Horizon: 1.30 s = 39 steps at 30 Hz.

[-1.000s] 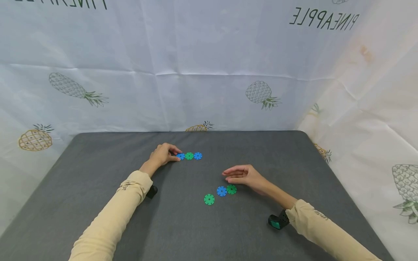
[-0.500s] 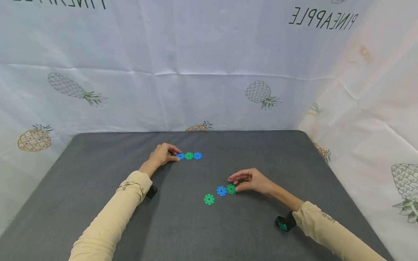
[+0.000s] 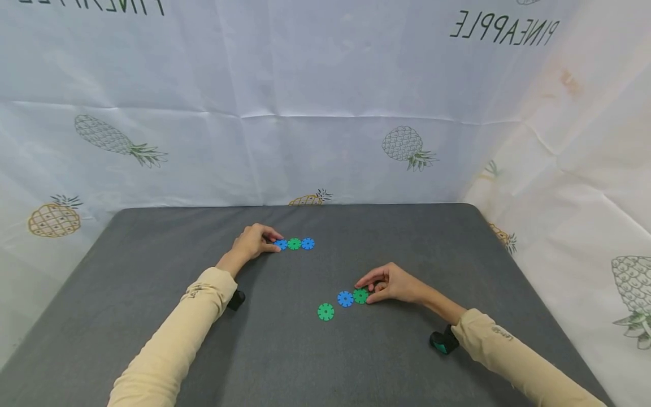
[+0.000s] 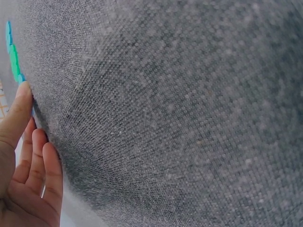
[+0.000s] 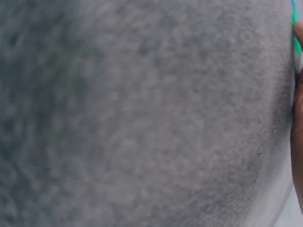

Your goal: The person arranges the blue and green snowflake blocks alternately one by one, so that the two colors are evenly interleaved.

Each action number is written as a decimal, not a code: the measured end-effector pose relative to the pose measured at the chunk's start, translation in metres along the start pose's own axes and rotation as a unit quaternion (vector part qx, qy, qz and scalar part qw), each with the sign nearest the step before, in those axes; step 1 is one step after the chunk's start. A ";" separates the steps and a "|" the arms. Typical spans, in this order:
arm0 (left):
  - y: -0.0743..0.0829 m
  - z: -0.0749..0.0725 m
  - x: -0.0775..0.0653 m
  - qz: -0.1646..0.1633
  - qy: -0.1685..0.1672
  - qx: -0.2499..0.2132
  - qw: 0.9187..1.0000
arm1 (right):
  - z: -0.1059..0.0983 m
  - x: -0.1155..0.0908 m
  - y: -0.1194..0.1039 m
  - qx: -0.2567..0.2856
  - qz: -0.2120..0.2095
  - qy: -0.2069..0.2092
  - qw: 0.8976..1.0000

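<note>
Flat notched plastic discs lie on a grey table. Toward the back, a blue disc, a green disc and another blue disc form a row, edge to edge. My left hand pinches the row's left blue disc between thumb and fingers; the left wrist view shows its thumb at that end. Nearer me, my right hand pinches a green disc, thumb at its right edge and fingers at its top edge. A blue disc adjoins that green disc on the left.
A single green disc lies apart, left of and nearer than the right-hand pair. The grey table ends at the back against a white pineapple-print curtain, which also hangs on the right side.
My right hand has moved slightly right and down from above the green disc, and its thumb and fingers have come onto the disc's edges. The left hand stays in place.
</note>
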State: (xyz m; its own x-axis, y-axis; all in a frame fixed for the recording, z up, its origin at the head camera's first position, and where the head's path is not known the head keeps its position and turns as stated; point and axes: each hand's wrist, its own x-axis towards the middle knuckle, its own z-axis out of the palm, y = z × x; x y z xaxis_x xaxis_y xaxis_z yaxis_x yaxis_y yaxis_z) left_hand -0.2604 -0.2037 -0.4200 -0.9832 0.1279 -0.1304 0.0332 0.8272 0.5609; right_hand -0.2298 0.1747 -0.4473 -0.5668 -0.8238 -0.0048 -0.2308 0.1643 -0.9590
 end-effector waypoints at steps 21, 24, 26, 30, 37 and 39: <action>0.002 0.000 0.001 -0.005 0.000 0.002 1.000 | 0.009 -0.002 -0.005 -0.072 0.003 0.065 0.995; 0.002 0.000 0.000 -0.006 0.000 0.002 1.000 | 0.011 -0.003 -0.007 -0.063 -0.010 0.074 0.995; 0.002 -0.001 -0.001 -0.006 -0.002 0.001 1.000 | 0.012 -0.003 -0.007 -0.056 -0.014 0.084 0.995; 0.003 -0.001 0.000 -0.004 -0.004 0.002 1.000 | 0.014 -0.004 -0.005 -0.023 -0.008 0.102 0.994; 0.002 -0.001 0.000 -0.004 -0.003 0.000 1.000 | 0.014 -0.005 -0.003 0.007 0.023 0.137 0.990; 0.002 -0.001 -0.001 -0.004 -0.003 0.000 1.000 | 0.013 -0.004 -0.004 0.009 0.027 0.145 0.989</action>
State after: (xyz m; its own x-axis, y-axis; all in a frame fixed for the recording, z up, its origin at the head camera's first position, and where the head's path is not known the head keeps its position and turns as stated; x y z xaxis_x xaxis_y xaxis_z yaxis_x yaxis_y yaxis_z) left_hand -0.2598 -0.2026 -0.4180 -0.9824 0.1236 -0.1399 0.0245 0.8283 0.5597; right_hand -0.2163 0.1702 -0.4473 -0.7814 -0.6237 0.0228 -0.1818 0.1926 -0.9643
